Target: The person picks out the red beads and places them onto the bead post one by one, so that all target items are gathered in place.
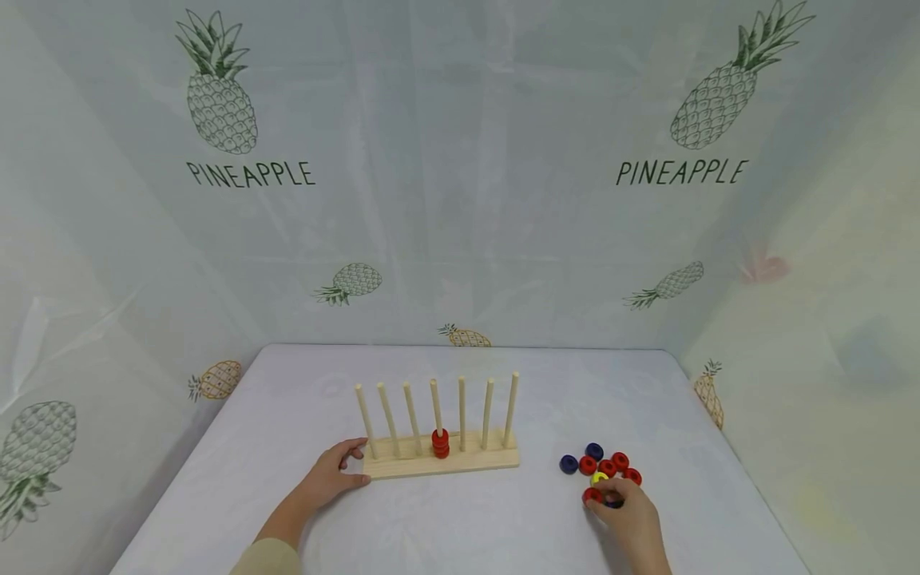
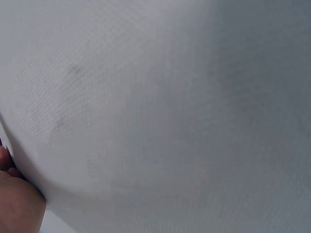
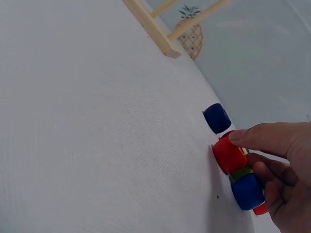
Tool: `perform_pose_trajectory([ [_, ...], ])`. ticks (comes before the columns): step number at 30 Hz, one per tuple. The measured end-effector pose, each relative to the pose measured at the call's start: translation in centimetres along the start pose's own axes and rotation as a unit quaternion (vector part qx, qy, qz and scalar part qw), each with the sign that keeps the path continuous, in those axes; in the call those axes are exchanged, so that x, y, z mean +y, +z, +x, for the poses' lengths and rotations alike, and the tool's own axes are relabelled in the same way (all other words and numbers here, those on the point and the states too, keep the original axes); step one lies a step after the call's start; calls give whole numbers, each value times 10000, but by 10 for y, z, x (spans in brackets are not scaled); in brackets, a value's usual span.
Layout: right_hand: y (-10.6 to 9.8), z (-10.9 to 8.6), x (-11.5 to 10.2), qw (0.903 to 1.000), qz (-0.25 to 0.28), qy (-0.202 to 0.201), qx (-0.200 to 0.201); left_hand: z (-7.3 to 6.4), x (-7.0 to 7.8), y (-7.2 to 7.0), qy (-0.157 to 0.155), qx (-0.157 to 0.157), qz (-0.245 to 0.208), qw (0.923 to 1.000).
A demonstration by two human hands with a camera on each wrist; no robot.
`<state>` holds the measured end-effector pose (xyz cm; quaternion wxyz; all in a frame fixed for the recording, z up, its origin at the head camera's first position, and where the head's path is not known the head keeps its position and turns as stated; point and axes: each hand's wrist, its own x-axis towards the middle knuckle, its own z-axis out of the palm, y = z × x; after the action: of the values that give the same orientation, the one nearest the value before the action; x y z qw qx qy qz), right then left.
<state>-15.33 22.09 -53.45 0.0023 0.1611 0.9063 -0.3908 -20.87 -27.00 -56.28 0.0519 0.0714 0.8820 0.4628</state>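
Note:
A wooden peg rack [image 1: 460, 459] with several upright pegs stands mid-table, two stacked red beads [image 1: 441, 444] around its middle peg. My left hand [image 1: 332, 475] grips the rack's left end, thumb at the front corner and fingers at the back. At the right, my right hand [image 1: 632, 515] pinches a red bead [image 3: 229, 154] between thumb and fingers, low over the table. Beside it in the right wrist view are a blue bead [image 3: 248, 191] and another blue bead [image 3: 216, 118]. A yellow bead [image 1: 600, 478] is partly covered by the fingers.
More red beads [image 1: 620, 461] and blue beads [image 1: 569, 464] lie loosely grouped just beyond the right hand. White cloth printed with pineapples hangs behind the table [image 1: 302, 383] and at both sides. In the left wrist view, pale surface fills nearly everything.

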Motion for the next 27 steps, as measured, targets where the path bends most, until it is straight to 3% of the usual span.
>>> perform_pose_trajectory([
  [18, 16, 3, 3, 9988, -263, 389, 119, -1, 1, 1, 29, 45, 34, 10000],
  [27, 10, 1, -3, 9990, -169, 419, 35, -2, 1, 1, 20, -2, -48, 10000],
])
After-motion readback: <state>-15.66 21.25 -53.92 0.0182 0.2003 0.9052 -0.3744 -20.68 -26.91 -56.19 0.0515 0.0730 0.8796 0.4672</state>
